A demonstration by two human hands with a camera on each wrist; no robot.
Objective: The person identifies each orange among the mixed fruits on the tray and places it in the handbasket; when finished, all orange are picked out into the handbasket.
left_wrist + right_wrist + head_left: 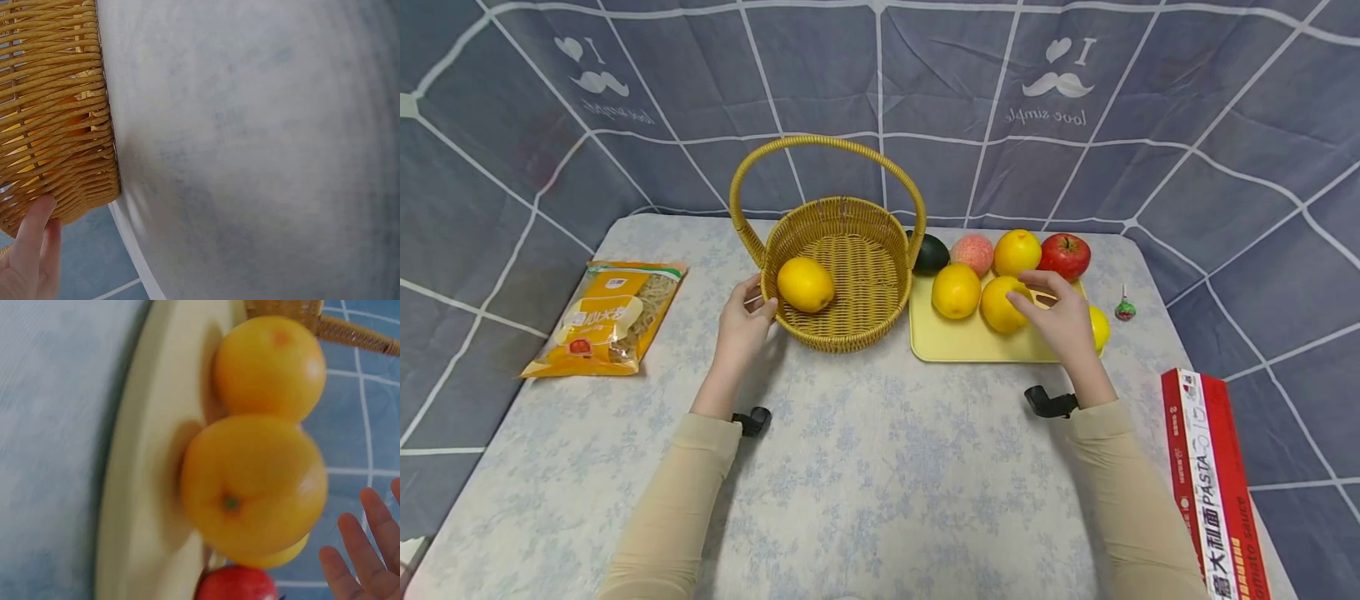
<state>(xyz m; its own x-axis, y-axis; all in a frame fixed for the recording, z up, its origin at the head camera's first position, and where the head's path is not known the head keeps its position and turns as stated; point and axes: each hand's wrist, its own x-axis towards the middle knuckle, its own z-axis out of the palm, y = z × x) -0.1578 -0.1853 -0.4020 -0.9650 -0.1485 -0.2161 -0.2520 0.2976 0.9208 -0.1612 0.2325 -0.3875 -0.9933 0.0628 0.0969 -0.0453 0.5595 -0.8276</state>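
Observation:
My left hand [745, 321] touches the left side of a wicker basket [872, 267] with a tall handle; in the left wrist view, extended fingers [31, 231] meet its woven outer wall. Inside the basket lies an oval yellow-orange fruit [806, 284]. Over the pale yellow tray [940, 346], my right hand [1060, 317] reaches toward an orange [1002, 305] with fingers apart. The right wrist view shows a gap between those fingers and the orange [253, 484]. Another orange [956, 291] sits just left of it on the tray.
Behind these are a dark green fruit [931, 255], a pink peach [973, 252], a yellow-orange fruit [1017, 252] and a red apple [1065, 256]. A yellow fruit [1099, 328], lollipop [1124, 307] and red pasta box [1217, 483] lie rightward; an orange food packet [610, 321] lies left.

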